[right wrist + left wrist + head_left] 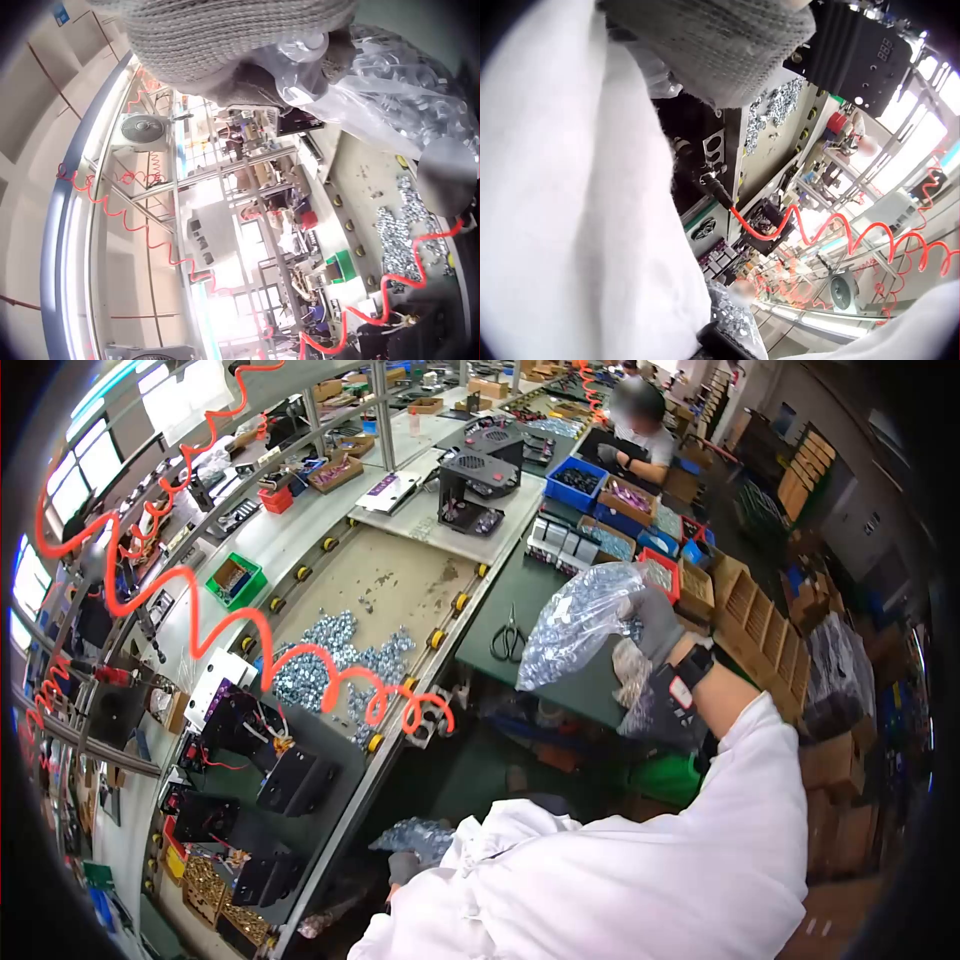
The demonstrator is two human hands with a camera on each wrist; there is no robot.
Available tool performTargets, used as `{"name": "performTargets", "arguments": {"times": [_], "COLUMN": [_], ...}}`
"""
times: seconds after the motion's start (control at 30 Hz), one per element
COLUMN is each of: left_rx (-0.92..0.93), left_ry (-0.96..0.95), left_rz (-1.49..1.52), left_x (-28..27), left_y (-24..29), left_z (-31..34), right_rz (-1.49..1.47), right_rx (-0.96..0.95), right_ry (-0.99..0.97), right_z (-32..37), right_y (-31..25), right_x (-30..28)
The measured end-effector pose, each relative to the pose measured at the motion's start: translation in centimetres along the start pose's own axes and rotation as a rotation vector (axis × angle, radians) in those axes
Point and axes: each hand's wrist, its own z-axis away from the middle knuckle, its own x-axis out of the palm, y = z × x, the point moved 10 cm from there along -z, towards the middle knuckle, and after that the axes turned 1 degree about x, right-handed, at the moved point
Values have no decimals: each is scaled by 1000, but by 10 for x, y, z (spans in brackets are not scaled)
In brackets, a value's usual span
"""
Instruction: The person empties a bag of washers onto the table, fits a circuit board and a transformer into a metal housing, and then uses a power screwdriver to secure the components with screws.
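My right hand (655, 622), in a grey knit glove, grips the gathered top of a clear plastic bag (580, 625) full of small shiny metal parts. The bag hangs tilted over the green tabletop (500, 585); in the right wrist view its contents (409, 94) show through the film. Low beside my body is my gloved left hand (403, 867), close against a second clear bag (415, 838). In the left wrist view the glove (720, 49) covers its fingers' hold, so I cannot tell whether they grip that bag.
Loose metal parts (330, 660) lie heaped on the beige line surface to the left. Black scissors (509, 635) rest on the green tabletop. A coiled red hose (230, 615) hangs across the left side. Part bins (575, 482) line the far right, where another person (640, 435) sits.
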Motion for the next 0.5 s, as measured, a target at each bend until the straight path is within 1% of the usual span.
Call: {"name": "performTargets", "arguments": {"times": [0.03,0.07,0.1,0.13,0.17,0.2,0.23,0.27,0.3,0.33,0.37,0.4,0.43,0.47,0.5], "left_rx": [-66,-162,-254,-269,-195,-106,-111,-206,-294,-349,-368,-478,-593,-604,-616], "left_ry": [-58,-16,24,10,-41,-94,-109,104,314,282,272,268,277,239,209], "left_rz": [5,83,159,154,-181,-516,-524,29,577,711,694,900,1106,1242,1383], "left_x": [-21,-28,-34,-52,-82,-102,-109,-133,-152,-175,-188,-187,-183,-177,-188], "left_y": [16,18,19,36,62,85,96,97,91,118,137,145,150,155,176], "left_z": [0,1,2,9,15,12,6,4,8,3,-1,0,4,1,-5], "right_rz": [-100,-282,-405,-233,138,14,120,329,166,161,92,25,45,92,75], "right_rx": [-1,43,165,152,161,362,466,394,491,493,556,616,613,622,680], "right_ry": [77,190,252,263,284,319,234,215,144,20,-13,-55,-124,-215,-270], "right_z": [-16,-7,-2,-25,0,16,24,39,60,70,82,94,101,106,113], "right_y": [8,17,34,100,88,142,199,202,201,205,221,238,245,262,288], "right_x": [-17,-34,-41,-96,-92,-112,-145,-130,-97,-69,-49,-25,-1,22,41]}}
